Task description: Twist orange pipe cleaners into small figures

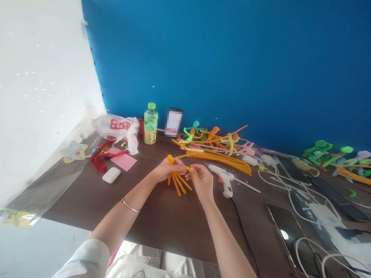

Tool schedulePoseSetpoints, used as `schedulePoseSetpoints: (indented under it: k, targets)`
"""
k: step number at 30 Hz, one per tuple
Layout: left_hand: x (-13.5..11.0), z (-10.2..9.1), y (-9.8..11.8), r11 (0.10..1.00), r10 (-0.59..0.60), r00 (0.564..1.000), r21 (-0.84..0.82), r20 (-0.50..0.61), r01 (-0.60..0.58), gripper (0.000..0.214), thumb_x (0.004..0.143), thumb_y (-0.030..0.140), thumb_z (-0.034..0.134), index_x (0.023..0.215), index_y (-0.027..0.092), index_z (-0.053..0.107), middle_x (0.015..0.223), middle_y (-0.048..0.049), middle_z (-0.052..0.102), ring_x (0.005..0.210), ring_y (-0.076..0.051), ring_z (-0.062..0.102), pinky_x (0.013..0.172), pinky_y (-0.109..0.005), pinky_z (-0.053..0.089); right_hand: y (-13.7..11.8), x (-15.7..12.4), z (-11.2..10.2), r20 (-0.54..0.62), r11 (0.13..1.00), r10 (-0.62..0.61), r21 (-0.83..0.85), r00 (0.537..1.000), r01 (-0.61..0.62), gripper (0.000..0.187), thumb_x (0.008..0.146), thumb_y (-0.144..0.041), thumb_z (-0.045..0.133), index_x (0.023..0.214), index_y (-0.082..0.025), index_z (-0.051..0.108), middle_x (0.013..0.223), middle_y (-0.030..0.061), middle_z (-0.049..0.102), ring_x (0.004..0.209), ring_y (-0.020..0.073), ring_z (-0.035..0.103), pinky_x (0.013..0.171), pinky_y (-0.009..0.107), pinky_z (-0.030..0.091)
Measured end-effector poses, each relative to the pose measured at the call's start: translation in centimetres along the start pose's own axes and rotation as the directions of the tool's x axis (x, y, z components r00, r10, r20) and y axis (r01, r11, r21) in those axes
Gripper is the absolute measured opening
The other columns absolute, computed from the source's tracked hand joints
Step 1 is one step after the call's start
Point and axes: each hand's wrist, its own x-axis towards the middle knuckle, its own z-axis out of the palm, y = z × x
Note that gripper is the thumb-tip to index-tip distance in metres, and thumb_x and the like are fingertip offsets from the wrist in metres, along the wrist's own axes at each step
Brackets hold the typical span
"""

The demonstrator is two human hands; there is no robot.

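Pipe cleaners (177,183) are showing rough, fuzzy chenille, while the glue gun (222,179) is gleaming in smooth plastic. The table (180,226) is reading as matt dark wood, the bangle (130,205) is shining as polished metal, the sleeve (83,263) is showing soft white cloth, and the bag (117,126) is crinkling in thin plastic.

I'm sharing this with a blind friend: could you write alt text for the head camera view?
A person's left hand grips a bundle of orange pipe cleaners while the right hand pinches one strand, over a dark table. A hot glue gun and a pile of orange pipe cleaners lie just beyond, near colourful pipe-cleaner figures.
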Motion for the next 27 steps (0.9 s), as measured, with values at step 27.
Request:
schedulePoseSetpoints:
  k: [27]
  targets:
    - [0.0, 0.5, -0.1, 0.986, -0.103, 0.986, -0.147, -0.133, 0.083, 0.019, 0.060, 0.009, 0.073, 0.069, 0.009, 0.057, 0.068, -0.0038, 0.066, 0.071, -0.013, 0.066, 0.083, -0.029, 0.052, -0.1, 0.3, -3.6, 0.502, 0.276, -0.558, -0.639, 0.661, 0.718, 0.035, 0.085, -0.012, 0.039, 0.108, -0.026, 0.063, 0.102, 0.0058, 0.066, 0.090, 0.0189, 0.064, 0.082, 0.031, 0.053]
